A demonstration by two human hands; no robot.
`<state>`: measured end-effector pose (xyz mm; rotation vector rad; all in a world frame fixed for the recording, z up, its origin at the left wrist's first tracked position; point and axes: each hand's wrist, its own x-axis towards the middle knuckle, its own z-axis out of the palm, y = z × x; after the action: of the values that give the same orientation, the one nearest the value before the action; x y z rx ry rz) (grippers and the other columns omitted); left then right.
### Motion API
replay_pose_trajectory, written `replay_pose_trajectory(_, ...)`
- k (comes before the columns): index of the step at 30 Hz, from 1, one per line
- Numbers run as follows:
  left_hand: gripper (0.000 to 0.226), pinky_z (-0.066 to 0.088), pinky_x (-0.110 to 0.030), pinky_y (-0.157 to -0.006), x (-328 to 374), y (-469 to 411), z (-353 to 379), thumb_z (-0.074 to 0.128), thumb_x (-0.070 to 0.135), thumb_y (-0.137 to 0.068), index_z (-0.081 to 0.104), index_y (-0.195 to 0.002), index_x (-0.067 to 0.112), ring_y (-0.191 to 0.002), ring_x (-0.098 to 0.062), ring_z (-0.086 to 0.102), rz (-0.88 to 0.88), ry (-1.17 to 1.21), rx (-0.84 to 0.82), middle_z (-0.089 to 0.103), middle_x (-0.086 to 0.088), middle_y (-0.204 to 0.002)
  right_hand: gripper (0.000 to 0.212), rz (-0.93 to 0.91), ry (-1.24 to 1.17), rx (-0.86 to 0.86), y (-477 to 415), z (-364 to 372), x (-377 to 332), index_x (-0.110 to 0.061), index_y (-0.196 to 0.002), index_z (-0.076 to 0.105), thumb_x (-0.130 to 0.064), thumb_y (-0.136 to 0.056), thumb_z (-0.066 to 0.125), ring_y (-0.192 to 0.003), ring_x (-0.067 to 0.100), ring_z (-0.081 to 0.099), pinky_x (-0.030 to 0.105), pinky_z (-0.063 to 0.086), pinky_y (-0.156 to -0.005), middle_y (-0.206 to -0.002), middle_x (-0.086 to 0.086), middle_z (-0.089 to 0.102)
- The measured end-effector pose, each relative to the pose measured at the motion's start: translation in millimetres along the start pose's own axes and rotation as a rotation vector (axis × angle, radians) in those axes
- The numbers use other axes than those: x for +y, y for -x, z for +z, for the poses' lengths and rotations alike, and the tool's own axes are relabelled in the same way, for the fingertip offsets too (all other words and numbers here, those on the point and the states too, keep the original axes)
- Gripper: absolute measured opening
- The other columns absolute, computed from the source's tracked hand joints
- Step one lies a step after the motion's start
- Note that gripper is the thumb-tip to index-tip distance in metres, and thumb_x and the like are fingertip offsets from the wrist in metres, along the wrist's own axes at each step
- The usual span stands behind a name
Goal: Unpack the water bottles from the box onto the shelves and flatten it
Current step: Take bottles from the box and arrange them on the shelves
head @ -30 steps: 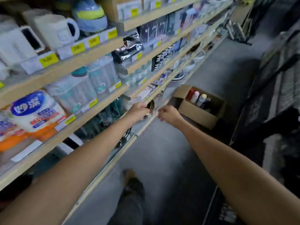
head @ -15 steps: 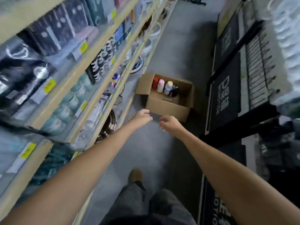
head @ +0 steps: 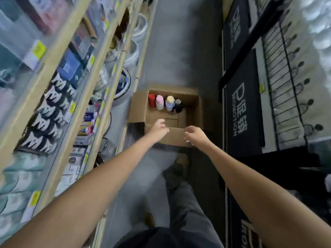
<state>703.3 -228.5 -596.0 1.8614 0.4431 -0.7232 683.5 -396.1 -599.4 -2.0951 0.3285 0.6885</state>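
Note:
An open cardboard box (head: pixel 192 111) stands on the grey aisle floor ahead of me. Along its far wall stand several water bottles: a red one (head: pixel 151 100), a pink one (head: pixel 159 102), a pale yellow-lidded one (head: pixel 170 103) and a dark one (head: pixel 178 105). My left hand (head: pixel 159 128) reaches out over the box's near edge with fingers loosely extended, holding nothing. My right hand (head: pixel 194 134) hovers over the near wall beside it, fingers relaxed and empty.
Wooden shelves (head: pixel 96 72) packed with goods and yellow price tags run along the left. Bowls (head: pixel 125 85) sit on the lowest shelf beside the box. Dark promotion mats (head: pixel 241 111) and a wire rack (head: pixel 286 77) line the right. My legs and shoes (head: pixel 177 169) are below.
My view has swung down from the shelves to the floor. Both hands have left the shelf and moved forward to the box's near edge.

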Motion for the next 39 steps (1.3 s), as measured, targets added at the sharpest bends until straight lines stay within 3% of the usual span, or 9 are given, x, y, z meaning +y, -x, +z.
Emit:
replay_pose_trajectory(2,0.058,0.037,-0.022,-0.091,32,-45,9,0.056,0.01,-0.09,0.032,-0.143,0.01,-0.125,-0.023,0.048,-0.049,-0.009,0.005,0.044,-0.011,-0.142,0.04,0.039,-0.012,-0.039,-54,-32,-5,-0.005,-0.131,0.051,-0.016,-0.093,0.05,-0.099,0.022,0.06,0.021,0.047,-0.067,-0.122,0.015,0.06)
replay_pose_trajectory(5,0.062,0.041,-0.025,-0.095,58,-83,16,0.056,0.012,-0.091,0.028,-0.146,0.012,-0.123,-0.022,0.048,-0.078,-0.037,-0.02,0.04,-0.011,-0.146,0.042,0.063,-0.017,-0.072,-101,-59,-9,-0.006,-0.133,0.049,-0.017,-0.092,0.053,-0.111,0.027,0.059,0.034,0.049,-0.089,-0.124,0.015,0.06)
replay_pose_trajectory(8,0.063,0.042,-0.016,-0.07,91,-135,27,0.053,0.01,-0.092,0.024,-0.148,0.014,-0.108,-0.014,0.049,-0.09,-0.018,-0.025,0.037,-0.01,-0.148,0.043,0.119,-0.06,-0.063,-161,-91,-17,-0.009,-0.132,0.049,-0.017,-0.091,0.053,-0.115,0.027,0.057,0.04,0.047,-0.1,-0.126,0.012,0.059)
replay_pose_trajectory(13,0.068,0.038,-0.026,-0.096,113,-231,44,0.053,0.01,-0.091,0.02,-0.149,0.017,-0.129,-0.021,0.043,-0.14,-0.006,-0.038,0.032,-0.008,-0.151,0.046,0.154,-0.143,-0.025,-259,-112,-7,-0.01,-0.136,0.044,-0.018,-0.092,0.054,-0.121,0.026,0.053,0.044,0.043,-0.104,-0.132,0.011,0.054)
replay_pose_trajectory(19,0.069,0.033,-0.028,-0.105,64,-368,70,0.053,0.007,-0.092,0.019,-0.15,0.022,-0.141,-0.021,0.028,-0.198,0.028,-0.065,0.024,-0.004,-0.156,0.054,0.217,-0.242,0.009,-390,-79,43,-0.015,-0.142,0.037,-0.02,-0.092,0.057,-0.12,0.023,0.052,0.042,0.044,-0.103,-0.133,0.009,0.053)
replay_pose_trajectory(26,0.072,0.028,-0.037,-0.115,-34,-532,106,0.055,0.005,-0.091,0.018,-0.15,0.023,-0.141,-0.021,0.028,-0.207,0.091,-0.084,0.023,-0.002,-0.156,0.053,0.24,-0.255,0.029,-546,-3,134,-0.019,-0.141,0.039,-0.016,-0.091,0.057,-0.122,0.021,0.05,0.031,0.043,-0.097,-0.133,0.005,0.052)
replay_pose_trajectory(29,0.071,0.029,-0.028,-0.109,-76,-595,123,0.055,0.005,-0.091,0.019,-0.15,0.022,-0.139,-0.018,0.031,-0.2,0.13,-0.08,0.027,0.001,-0.154,0.055,0.234,-0.202,0.017,-607,33,177,-0.018,-0.142,0.037,-0.014,-0.091,0.056,-0.126,0.021,0.046,0.034,0.041,-0.102,-0.137,0.005,0.048)
replay_pose_trajectory(34,0.07,0.03,-0.018,-0.091,-123,-673,149,0.053,0.004,-0.09,0.018,-0.15,0.019,-0.117,-0.003,0.035,-0.164,0.181,-0.068,0.031,0.0,-0.151,0.061,0.182,-0.207,0.1,-685,61,226,-0.013,-0.137,0.042,-0.007,-0.081,0.067,-0.1,-0.001,0.049,0.01,0.038,-0.081,-0.11,-0.01,0.046)
replay_pose_trajectory(39,0.07,0.03,-0.033,-0.113,-152,-718,165,0.049,-0.003,-0.09,0.02,-0.149,0.021,-0.139,-0.015,0.031,-0.12,0.212,-0.089,0.031,0.0,-0.152,0.087,0.071,-0.125,0.074,-739,76,263,-0.021,-0.145,0.031,-0.012,-0.07,0.074,-0.129,0.015,0.038,0.034,0.032,-0.109,-0.138,-0.004,0.041)
